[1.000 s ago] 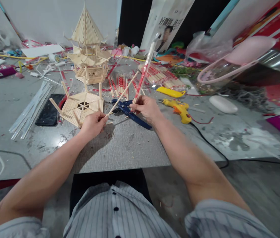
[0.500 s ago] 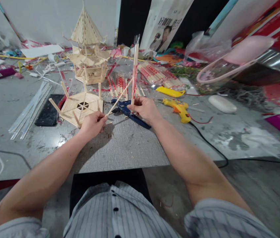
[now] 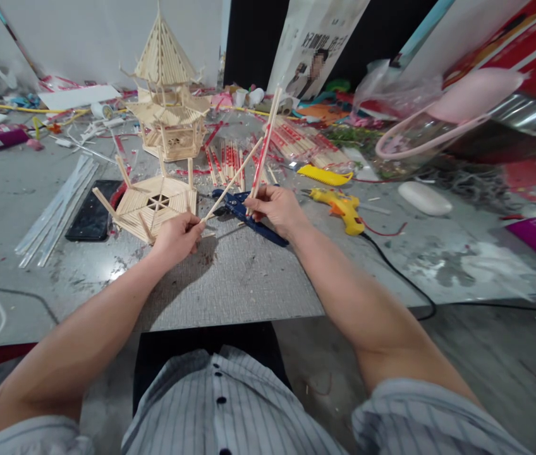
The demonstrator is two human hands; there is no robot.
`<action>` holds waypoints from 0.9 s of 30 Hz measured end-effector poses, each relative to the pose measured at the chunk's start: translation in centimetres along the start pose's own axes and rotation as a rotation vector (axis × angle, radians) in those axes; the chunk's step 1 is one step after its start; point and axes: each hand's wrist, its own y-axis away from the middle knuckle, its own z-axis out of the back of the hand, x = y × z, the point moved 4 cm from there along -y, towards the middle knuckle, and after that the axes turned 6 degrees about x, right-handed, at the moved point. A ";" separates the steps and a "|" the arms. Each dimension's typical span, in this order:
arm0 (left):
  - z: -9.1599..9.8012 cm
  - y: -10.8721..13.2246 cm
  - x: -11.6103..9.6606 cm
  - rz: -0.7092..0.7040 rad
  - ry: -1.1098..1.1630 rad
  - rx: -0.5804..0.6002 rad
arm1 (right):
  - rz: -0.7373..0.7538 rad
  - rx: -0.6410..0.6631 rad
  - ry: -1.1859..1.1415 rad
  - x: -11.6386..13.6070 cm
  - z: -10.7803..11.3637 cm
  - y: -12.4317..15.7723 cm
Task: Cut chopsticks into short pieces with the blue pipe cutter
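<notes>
My left hand [image 3: 180, 239] is closed on the lower end of a bare wooden chopstick [image 3: 232, 180], which slants up to the right. Pinched in my right hand [image 3: 275, 208] is a pair of wrapped chopsticks [image 3: 264, 148] in a red-printed clear sleeve, leaning right, with the pale upper ends bare. Dark blue cutting pliers [image 3: 236, 201] lie on the table behind and under my right hand. Beside my left hand stands a hexagonal stick base [image 3: 154, 201] with short upright posts; my hand covers part of its near edge.
A stick pagoda [image 3: 166, 107] stands behind. Further right are a yellow box cutter [image 3: 325, 175], a yellow glue gun [image 3: 341, 207] with a black cord, and wrapped chopstick bundles [image 3: 306, 142]. Glue sticks [image 3: 59, 212] and a phone [image 3: 88, 215] lie left.
The wrapped pair in my right hand has tilted to the right, and its upper ends now show bare above the sleeve. My left hand has hardly moved.
</notes>
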 end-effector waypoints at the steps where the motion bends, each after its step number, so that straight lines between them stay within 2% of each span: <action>1: 0.0 0.0 0.0 0.002 -0.001 0.000 | -0.002 0.004 -0.008 0.0 0.0 0.0; 10: -0.1 0.2 -0.4 0.029 0.012 0.006 | -0.013 -0.013 -0.027 0.0 0.0 0.0; 27: -0.1 0.0 -0.2 0.035 0.025 0.010 | 0.007 0.036 -0.046 -0.5 -0.4 -0.1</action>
